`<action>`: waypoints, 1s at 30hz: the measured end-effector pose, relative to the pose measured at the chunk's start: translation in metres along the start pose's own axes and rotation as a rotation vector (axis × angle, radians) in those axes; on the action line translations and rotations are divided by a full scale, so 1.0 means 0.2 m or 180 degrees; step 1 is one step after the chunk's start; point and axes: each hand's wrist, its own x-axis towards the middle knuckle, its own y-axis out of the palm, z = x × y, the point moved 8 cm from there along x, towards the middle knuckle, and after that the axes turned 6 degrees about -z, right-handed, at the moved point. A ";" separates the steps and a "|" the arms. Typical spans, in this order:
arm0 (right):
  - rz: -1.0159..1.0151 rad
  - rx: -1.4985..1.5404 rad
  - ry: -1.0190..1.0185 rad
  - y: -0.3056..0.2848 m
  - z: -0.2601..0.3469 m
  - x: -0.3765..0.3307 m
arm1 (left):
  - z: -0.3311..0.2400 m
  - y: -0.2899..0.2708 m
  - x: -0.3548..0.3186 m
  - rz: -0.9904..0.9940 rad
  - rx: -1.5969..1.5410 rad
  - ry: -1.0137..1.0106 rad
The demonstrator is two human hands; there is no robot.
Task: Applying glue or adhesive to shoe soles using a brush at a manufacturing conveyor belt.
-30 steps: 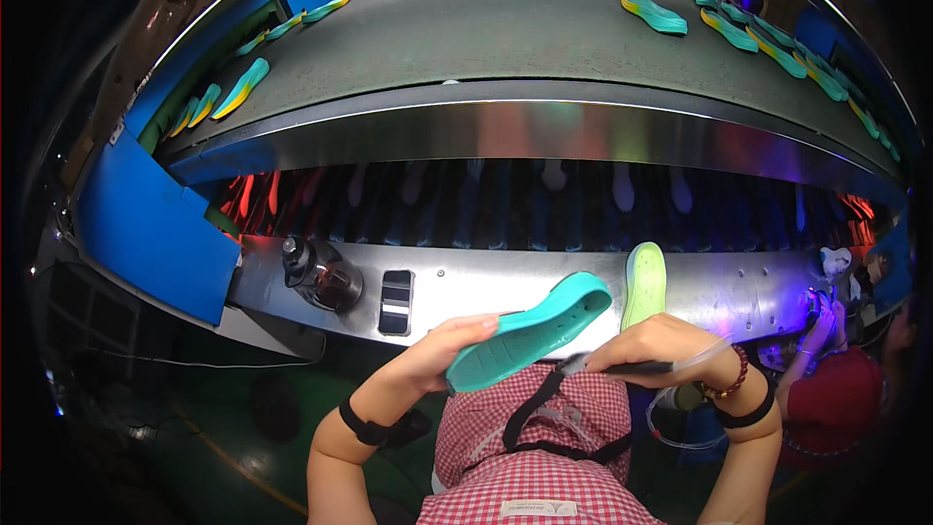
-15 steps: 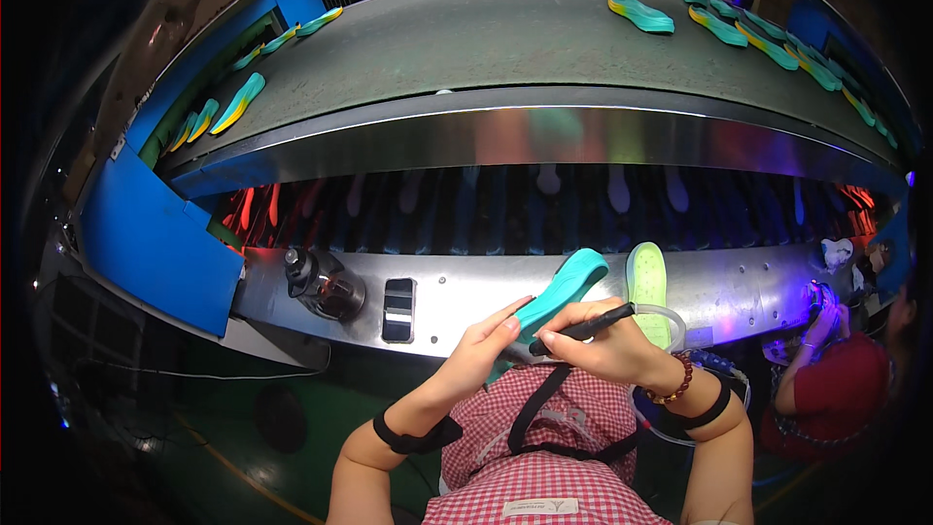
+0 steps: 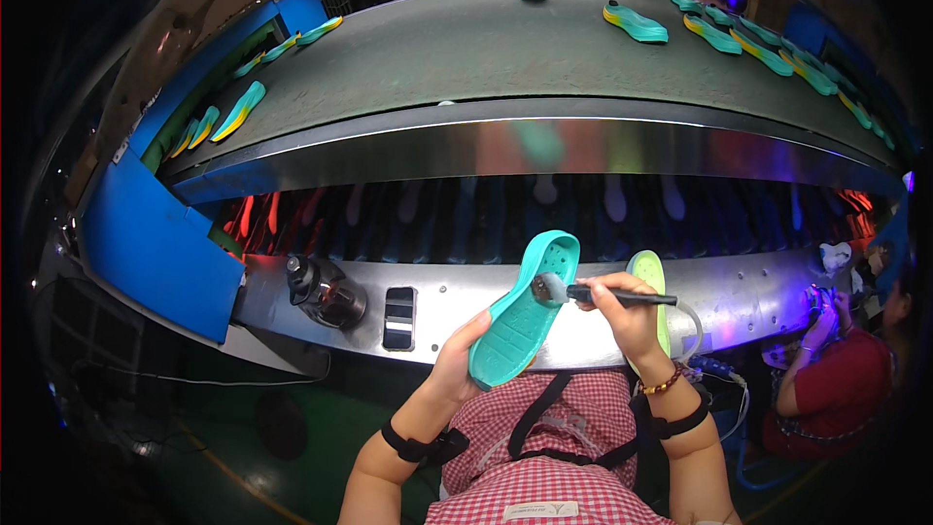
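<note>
Left hand [image 3: 455, 362] grip grasping teal sole [image 3: 523, 309], right hand [image 3: 622, 316] grip clenched on brush [image 3: 595, 294], grey conveyor belt [image 3: 505, 58], dim factory

Scene dim overall; corners black from fisheye vignette. Straight edges of conveyor belt [image 3: 505, 49] bow strongly toward rim. Steel rail [image 3: 544, 151] shows smeared coloured glare. Red-orange glow under belt at both ends, purple-blue light far right. Centre sharp; rim soft, floor in deep shadow.
</note>
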 end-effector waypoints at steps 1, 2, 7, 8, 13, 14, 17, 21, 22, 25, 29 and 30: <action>-0.0127 0.0144 0.0112 -0.03 -0.04 0.02 | 0.02 0.00 0.00 -0.0014 -0.0002 -0.0007; -0.0164 -0.0152 -0.0435 -0.05 -0.04 0.03 | 0.03 0.00 0.01 -0.0026 -0.0006 -0.0013; -0.0115 -0.1295 -0.0795 0.11 0.02 -0.11 | 0.07 -0.05 0.02 -0.0150 -0.0277 0.0041; 0.0018 -0.1521 -0.0967 0.16 0.01 -0.17 | 0.07 -0.06 0.03 -0.0193 -0.0328 0.0023; 0.1501 -0.0383 0.0551 0.17 -0.04 -0.31 | 0.06 -0.17 0.07 -0.0437 -0.0119 0.0023; 0.1488 0.0301 0.0836 0.13 0.01 -0.31 | 0.01 -0.13 0.04 -0.0244 0.0127 0.0100; 0.0717 0.1628 0.0674 -0.07 0.06 -0.24 | -0.24 0.02 -0.03 0.0517 0.0669 0.0624; -0.0268 0.1794 0.0680 -0.34 -0.07 -0.22 | -0.84 0.20 0.00 0.0658 0.0290 0.1482; -0.0337 0.1815 0.0751 -0.37 -0.11 -0.23 | -1.02 0.19 0.04 0.0861 -0.0242 0.1765; -0.0373 0.1868 0.0919 -0.41 -0.19 -0.27 | -1.52 -0.05 0.08 0.0548 -0.2593 0.2813; -0.0922 0.1791 0.0909 -0.56 -0.35 -0.30 | -1.51 -0.11 0.31 -0.0405 -0.1589 0.2812; -0.1169 0.1619 0.1035 -0.63 -0.44 -0.32 | -1.41 0.00 0.34 -0.0958 -0.0704 0.2963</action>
